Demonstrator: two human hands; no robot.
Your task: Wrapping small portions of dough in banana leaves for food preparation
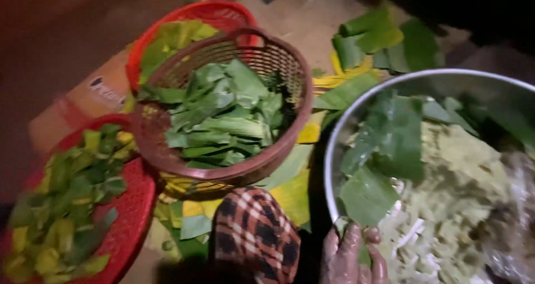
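My right hand (352, 257) is wet and sits at the near rim of a large metal bowl (334, 145). Its fingers are closed on a small piece of green leaf (364, 254). The bowl holds a pale green, grainy mass (462, 195) with banana-leaf pieces (390, 133) lying over it. My left hand is out of view. A plaid-clothed limb (253, 234) shows at the bottom centre.
A brown woven basket (290, 133) of cut leaf pieces rests on a red basket (223, 11). At the lower left a red tray (131, 217) holds green and yellow leaf scraps. More leaves (379, 39) lie on the ground behind the bowl. Blurred clear plastic (515, 217) shows at the right edge.
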